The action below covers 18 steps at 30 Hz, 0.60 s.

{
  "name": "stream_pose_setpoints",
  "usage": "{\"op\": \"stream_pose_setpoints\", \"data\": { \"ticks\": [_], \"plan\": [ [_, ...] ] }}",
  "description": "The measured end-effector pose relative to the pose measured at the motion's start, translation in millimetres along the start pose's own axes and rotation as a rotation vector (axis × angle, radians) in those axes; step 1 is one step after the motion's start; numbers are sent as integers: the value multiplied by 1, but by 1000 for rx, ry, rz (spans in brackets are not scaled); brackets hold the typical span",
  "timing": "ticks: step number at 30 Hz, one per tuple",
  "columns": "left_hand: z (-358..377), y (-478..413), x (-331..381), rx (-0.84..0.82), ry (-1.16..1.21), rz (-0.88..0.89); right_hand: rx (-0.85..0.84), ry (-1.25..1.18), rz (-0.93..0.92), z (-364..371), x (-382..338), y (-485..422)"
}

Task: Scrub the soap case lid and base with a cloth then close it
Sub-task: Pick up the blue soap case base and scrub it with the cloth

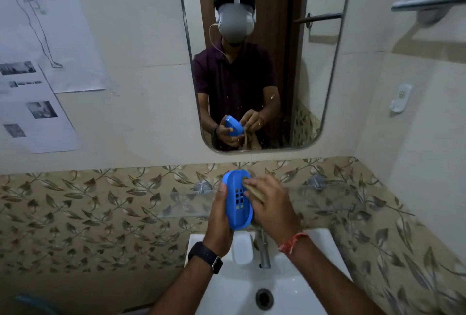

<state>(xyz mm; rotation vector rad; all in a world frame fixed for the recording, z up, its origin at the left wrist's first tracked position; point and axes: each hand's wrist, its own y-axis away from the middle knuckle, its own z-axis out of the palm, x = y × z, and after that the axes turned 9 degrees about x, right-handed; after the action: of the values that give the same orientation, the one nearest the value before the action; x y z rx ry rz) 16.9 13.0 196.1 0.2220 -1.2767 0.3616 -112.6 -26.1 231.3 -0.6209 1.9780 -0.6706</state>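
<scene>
1. A wall mirror (pixel 259 62) hung at 12 o'clock above a white sink (pixel 254 287).
2. The left hand (pixel 219 218) clasped a blue slotted soap case base (pixel 237 201) upright over the sink, thumb along its left rim.
3. The right hand (pixel 273 203), at the base's 3 o'clock, gripped a tan cloth (pixel 256 192) pressed against its inner face.
4. A white soap bar (pixel 242 249) lay on the sink's ledge, at 6 o'clock from the base.

Blue soap case base (pixel 237 201), perhaps beige cloth (pixel 255 192), leaf-patterned tiles (pixel 100 201), white sink (pixel 290 287)
</scene>
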Motion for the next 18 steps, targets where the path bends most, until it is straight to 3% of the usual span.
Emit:
{"op": "stream_pose_setpoints", "data": {
  "ticks": [10, 18],
  "plan": [
    [22, -18, 7, 71, 66, 89, -226, 85, 8, 5, 18, 34],
    [28, -17, -8, 63, 132, -1, -269, -336, 284, -5, 7, 31]
  ]
}}
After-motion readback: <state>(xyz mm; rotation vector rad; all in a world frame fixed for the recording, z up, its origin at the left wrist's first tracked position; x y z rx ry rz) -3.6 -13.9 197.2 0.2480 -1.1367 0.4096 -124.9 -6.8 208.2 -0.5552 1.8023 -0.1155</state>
